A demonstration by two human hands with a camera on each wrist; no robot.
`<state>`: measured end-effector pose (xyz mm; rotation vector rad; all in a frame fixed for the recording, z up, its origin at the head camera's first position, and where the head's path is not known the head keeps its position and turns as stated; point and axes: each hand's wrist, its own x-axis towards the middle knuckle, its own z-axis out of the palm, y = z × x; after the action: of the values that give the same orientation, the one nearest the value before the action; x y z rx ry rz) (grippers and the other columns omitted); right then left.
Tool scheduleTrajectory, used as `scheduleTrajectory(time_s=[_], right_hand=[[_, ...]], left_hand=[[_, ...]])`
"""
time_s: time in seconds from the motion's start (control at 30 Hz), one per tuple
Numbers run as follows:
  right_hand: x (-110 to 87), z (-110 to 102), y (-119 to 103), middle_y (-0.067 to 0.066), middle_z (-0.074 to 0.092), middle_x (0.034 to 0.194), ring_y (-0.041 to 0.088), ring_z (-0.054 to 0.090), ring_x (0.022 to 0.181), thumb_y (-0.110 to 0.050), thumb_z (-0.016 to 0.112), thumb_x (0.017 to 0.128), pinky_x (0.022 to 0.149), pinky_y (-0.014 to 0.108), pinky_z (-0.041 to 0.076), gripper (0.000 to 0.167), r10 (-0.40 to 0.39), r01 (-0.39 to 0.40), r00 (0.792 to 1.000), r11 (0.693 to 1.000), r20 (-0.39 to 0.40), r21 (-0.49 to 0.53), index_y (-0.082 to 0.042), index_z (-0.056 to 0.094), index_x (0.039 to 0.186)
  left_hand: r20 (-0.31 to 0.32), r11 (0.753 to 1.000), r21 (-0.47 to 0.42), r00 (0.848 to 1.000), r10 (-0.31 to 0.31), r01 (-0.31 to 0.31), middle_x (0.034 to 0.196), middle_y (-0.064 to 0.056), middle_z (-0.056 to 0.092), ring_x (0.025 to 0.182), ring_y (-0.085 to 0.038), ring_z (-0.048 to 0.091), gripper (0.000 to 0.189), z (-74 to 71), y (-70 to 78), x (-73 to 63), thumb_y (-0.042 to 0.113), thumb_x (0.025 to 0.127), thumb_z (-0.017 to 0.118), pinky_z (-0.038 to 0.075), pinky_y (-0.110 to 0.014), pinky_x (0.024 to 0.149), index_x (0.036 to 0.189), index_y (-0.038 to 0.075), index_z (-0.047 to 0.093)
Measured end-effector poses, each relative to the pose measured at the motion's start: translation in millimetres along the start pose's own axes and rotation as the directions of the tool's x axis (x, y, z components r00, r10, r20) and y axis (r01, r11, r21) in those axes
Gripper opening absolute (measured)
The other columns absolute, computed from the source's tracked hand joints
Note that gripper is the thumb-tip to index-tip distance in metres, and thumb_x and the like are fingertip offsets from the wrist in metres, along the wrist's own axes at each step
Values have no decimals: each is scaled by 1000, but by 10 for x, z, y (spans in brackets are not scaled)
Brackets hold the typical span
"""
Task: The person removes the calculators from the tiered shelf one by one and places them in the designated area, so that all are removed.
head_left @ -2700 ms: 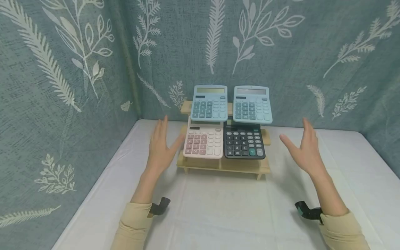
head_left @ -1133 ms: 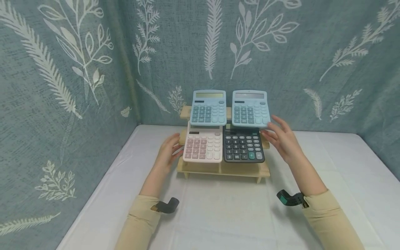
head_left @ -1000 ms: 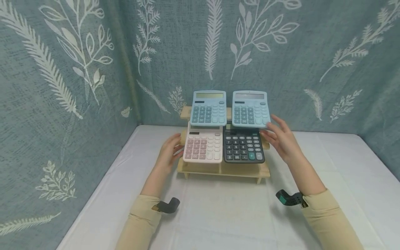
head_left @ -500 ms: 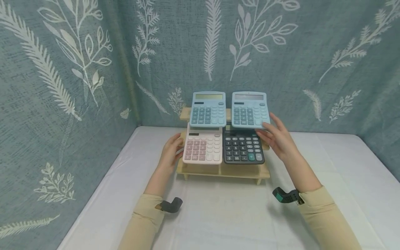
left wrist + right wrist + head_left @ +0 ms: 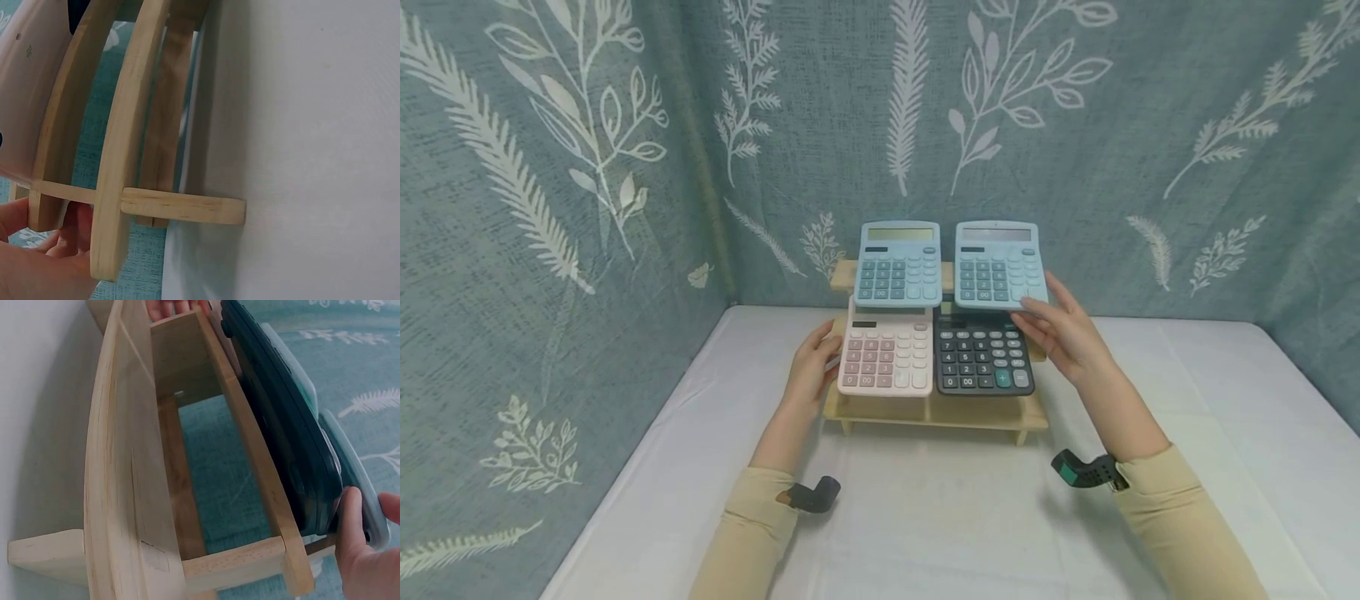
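My left hand (image 5: 811, 367) is at the left end of a tiered wooden stand (image 5: 925, 407). In the left wrist view its thumb and curled fingers lie around the end of a slat (image 5: 56, 162), gripping it. A white calculator (image 5: 887, 350) with pink keys leans on the stand there. On the right, my right hand (image 5: 1067, 333) pinches the lower right corner of a light blue calculator (image 5: 1000, 258). Below that corner leans a black calculator (image 5: 981, 358). Another light blue calculator (image 5: 898, 258) stands on the upper tier at left.
The stand is on a white cloth-covered table (image 5: 940, 508). Close behind hangs a blue-green curtain (image 5: 820, 125) with white leaf prints, which also runs along the left side. Dark straps (image 5: 1086, 471) with small cameras are on both wrists.
Both hands have come in from beside the stand, the left onto its slat, the right onto the right blue calculator's corner. The calculators have not visibly moved on the stand.
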<state>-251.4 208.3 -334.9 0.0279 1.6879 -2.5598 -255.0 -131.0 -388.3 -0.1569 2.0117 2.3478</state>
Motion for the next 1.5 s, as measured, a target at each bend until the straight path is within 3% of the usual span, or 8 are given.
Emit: scheduleTrajectory(time_s=[0.33,0.77,1.07,1.5], right_hand=[[-45,-13,-36,5,50,125,12,65,100,-1,62,94,94,23,50,81,25,-24,1000,998,-8,55,-27,17,157],[-149,-72,-124,5,44,130,13,60,106,1,53,98,98,24,47,75,67,-68,998,993,11,92,-28,17,157],[-236,-213,-177,5,43,130,13,62,103,3,51,98,97,24,48,78,91,-96,995,985,45,141,-27,12,158],[-389,-407,-250,4,45,129,14,63,105,3,53,97,95,26,50,79,73,-86,994,979,80,183,-26,11,158]], left_hand=[[-4,1000,21,1000,-8,9,148,-11,39,130,-27,41,53,10,-40,4,22,104,43,37,-38,110,153,11,29],[-7,999,34,1000,29,-29,147,-15,40,128,-27,43,53,27,-92,34,24,105,38,35,-39,110,154,10,26],[-12,993,77,996,88,-87,150,-16,37,132,-31,41,52,38,-137,22,27,106,36,35,-41,111,155,9,25],[-17,990,113,996,84,-82,152,-14,36,133,-30,41,53,34,-170,40,30,106,35,35,-41,112,155,12,25]])
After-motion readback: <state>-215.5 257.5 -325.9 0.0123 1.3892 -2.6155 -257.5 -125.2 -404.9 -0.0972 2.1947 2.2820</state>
